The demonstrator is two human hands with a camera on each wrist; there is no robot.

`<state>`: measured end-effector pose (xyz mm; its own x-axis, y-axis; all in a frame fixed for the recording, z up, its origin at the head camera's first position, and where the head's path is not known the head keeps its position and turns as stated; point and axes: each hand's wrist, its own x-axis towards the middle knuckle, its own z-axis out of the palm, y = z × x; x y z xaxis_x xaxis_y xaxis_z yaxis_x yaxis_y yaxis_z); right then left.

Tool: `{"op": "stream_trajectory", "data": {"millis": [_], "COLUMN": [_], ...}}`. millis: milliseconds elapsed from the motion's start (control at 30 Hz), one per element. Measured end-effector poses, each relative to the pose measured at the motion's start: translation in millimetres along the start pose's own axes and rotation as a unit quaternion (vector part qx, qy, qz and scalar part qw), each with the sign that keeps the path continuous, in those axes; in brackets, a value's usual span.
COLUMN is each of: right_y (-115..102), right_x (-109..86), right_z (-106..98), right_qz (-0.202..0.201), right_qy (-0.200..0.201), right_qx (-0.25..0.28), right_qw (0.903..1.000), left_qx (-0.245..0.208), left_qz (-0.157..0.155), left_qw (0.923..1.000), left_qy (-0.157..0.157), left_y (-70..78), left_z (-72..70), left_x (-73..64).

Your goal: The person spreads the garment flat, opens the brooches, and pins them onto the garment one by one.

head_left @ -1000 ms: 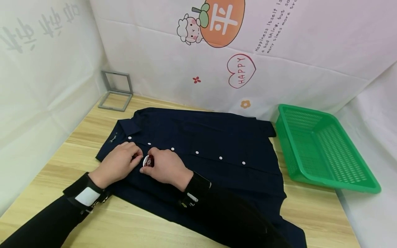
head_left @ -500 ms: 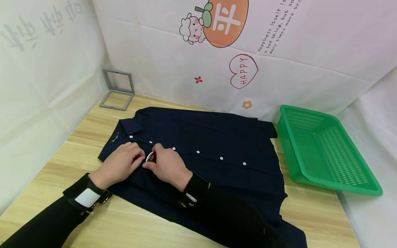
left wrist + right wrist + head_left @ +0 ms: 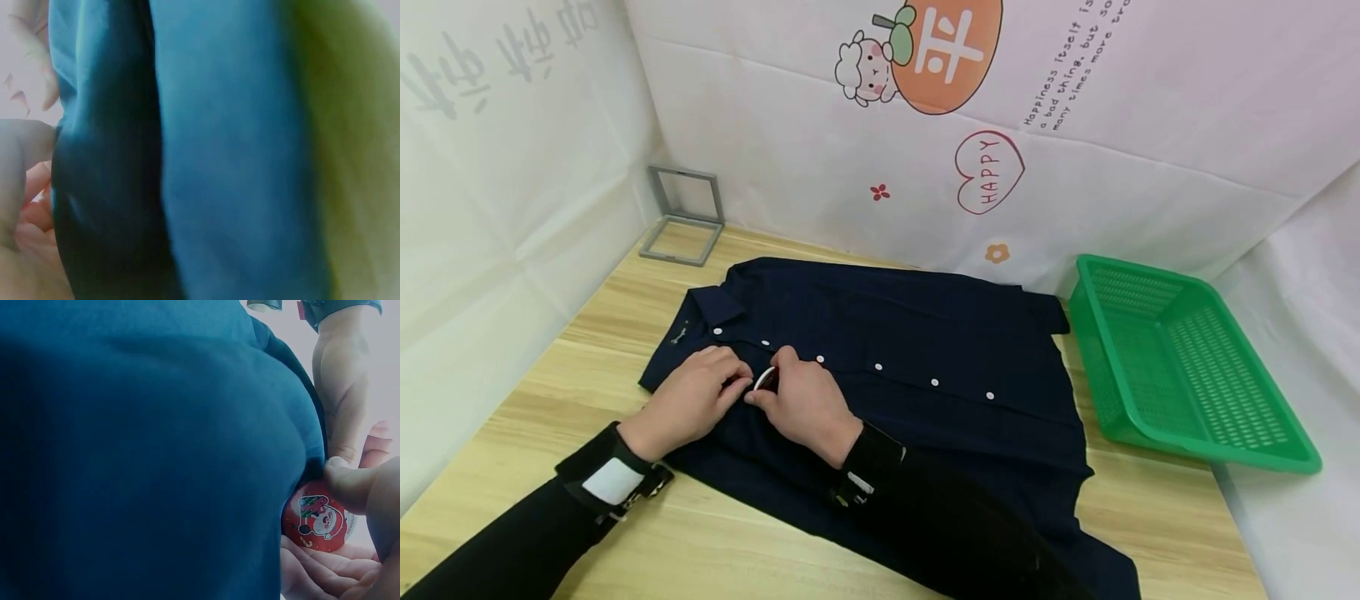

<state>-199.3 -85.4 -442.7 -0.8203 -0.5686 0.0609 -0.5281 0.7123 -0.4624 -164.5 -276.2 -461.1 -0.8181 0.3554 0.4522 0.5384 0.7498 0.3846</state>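
A navy button-up shirt (image 3: 910,325) lies spread on the table, collar to the left, with a row of white buttons along it. Near the collar, my left hand (image 3: 692,396) pinches the shirt's fabric between thumb and fingers. Close beside it, my right hand (image 3: 808,404) holds a round badge (image 3: 765,379) on edge, its white rim showing. In the right wrist view the badge (image 3: 315,515) has a red face with a cartoon figure and sits against a fold of the shirt. Its back, and any pin there, is hidden.
A green plastic basket (image 3: 1120,350) stands at the right, tilted against the white cloth wall. At the back left corner is a grey hinged frame (image 3: 681,242), one half upright. Wood-grain tabletop (image 3: 602,333) shows around the shirt. Printed white cloth (image 3: 775,133) closes the back.
The badge has turned from showing its printed face to nearly edge-on in the head view. Both hands stay close together at the same part of the shirt.
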Motion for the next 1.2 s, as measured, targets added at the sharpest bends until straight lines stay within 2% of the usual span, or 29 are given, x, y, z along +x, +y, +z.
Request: {"op": "stream_trajectory", "data": {"millis": [200, 467, 733, 967, 1200], "right_y": [0.2, 2.4, 7.2, 7.6, 9.5], "right_x": [-0.8, -0.4, -1.9, -2.4, -3.5], "right_z": [1.7, 3.3, 4.2, 0.2, 0.1], "right_qz": [0.003, -0.013, -0.045, -0.036, -0.037], "right_qy": [0.011, 0.035, 0.046, 0.036, 0.042], "right_qx": [0.011, 0.018, 0.033, 0.061, 0.046], "right_qw": [0.9999, 0.9991, 0.9974, 0.9968, 0.9974], "left_qx": [-0.009, -0.025, 0.002, 0.011, 0.012], "left_qz": [-0.017, -0.028, 0.003, 0.036, 0.061], "left_qw": [0.9998, 0.9993, 1.0, 0.9991, 0.998], "left_qy": [0.01, -0.003, -0.004, 0.018, -0.003], "left_y": [2.9, 2.6, 1.6, 6.8, 5.9], "left_z": [1.6, 4.6, -0.5, -1.0, 0.7], "left_x": [-0.9, -2.8, -0.5, -2.5, -2.0]}}
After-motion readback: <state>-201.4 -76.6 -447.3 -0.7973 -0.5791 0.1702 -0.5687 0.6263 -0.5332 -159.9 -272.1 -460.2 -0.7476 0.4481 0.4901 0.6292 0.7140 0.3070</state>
